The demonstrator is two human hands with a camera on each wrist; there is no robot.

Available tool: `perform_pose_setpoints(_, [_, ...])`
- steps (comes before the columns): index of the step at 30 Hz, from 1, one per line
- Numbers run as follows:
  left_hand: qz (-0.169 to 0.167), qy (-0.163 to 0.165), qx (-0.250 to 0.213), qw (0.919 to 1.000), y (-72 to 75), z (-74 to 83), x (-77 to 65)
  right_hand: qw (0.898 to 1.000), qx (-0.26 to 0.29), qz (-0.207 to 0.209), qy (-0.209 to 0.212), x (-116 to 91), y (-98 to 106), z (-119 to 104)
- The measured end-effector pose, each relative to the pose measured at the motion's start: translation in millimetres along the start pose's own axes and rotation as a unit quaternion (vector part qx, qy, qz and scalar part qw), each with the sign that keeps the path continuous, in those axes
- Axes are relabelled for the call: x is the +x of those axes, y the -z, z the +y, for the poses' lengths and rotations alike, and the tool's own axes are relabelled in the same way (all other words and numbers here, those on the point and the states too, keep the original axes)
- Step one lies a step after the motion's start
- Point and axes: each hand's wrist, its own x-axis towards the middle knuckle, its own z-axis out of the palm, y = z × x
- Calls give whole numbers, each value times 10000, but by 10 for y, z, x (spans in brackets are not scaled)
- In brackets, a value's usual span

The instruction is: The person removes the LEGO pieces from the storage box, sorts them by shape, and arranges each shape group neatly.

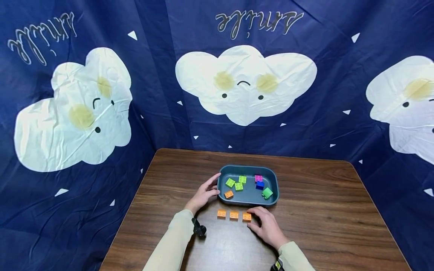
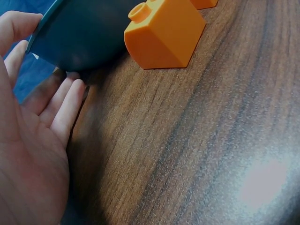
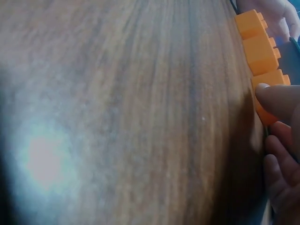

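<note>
Three orange toy bricks stand in a row on the table in front of a dark teal tray. At the right end, my right hand pinches one orange brick between thumb and fingers; the thumb presses its side in the right wrist view. The middle orange brick and left orange brick stand untouched, studs up. My left hand rests against the tray's left end, fingers spread along the rim and outer wall. A sloped face shows on the nearest brick in the left wrist view.
Inside the tray lie another orange brick, several green bricks, a pink brick and a blue brick. The wooden table extends to both sides. Behind it hangs a navy curtain with white clouds.
</note>
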Motion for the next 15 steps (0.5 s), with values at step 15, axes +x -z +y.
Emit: perform_pose_setpoints(15, [-59, -65, -56, 9999, 7, -9, 7, 9979, -219, 437, 428, -17, 423, -211])
